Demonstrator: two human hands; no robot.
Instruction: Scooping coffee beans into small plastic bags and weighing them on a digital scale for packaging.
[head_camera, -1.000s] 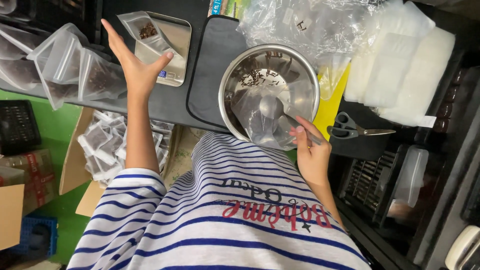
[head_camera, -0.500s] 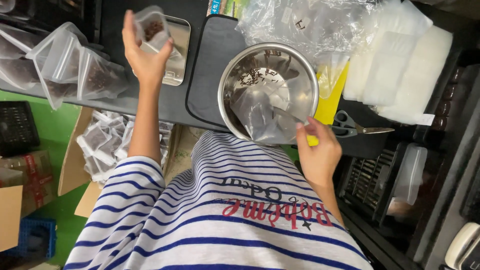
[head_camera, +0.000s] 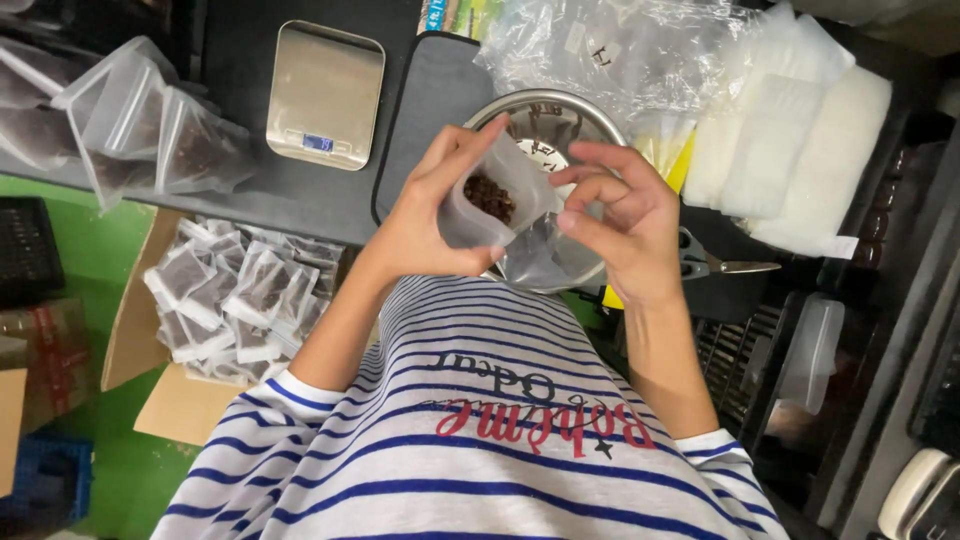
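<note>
The person wears a white T-shirt (head_camera: 480, 450) with thin horizontal stripes in dark blue. On the chest there is printed lettering, one line in black and one line in red. The sleeves are short and end above the elbows. Both forearms and hands are bare.

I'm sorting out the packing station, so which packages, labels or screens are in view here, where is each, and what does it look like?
Small clear pouch: held in the left hand, right hand at its mouth; dark bits inside.
Scale screen: small bluish strip on the flat silver scale's front edge.
Filled pouches: clear, dark contents, heaped in a cardboard box, lower left.
Open bags: clear, standing at the table's left.
Empty bag stacks: whitish, upper right.
</note>
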